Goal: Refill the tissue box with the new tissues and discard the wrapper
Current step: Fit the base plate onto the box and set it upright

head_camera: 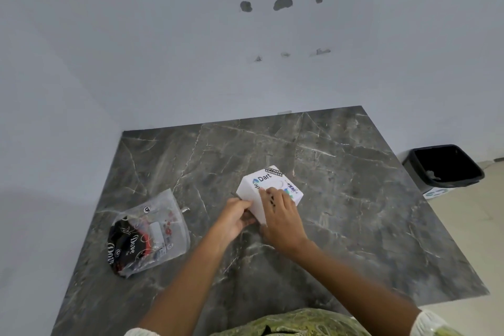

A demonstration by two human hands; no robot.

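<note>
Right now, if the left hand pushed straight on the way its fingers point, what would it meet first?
The white tissue box: the left hand already touches its near side. The right hand rests on top.

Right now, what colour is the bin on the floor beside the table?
Black, with a black liner, seen in the head view: bin.

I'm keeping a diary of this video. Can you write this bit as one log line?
left hand: on tissue box side | right hand: on box top | wrapper: on table, untouched | bin: on floor
</note>
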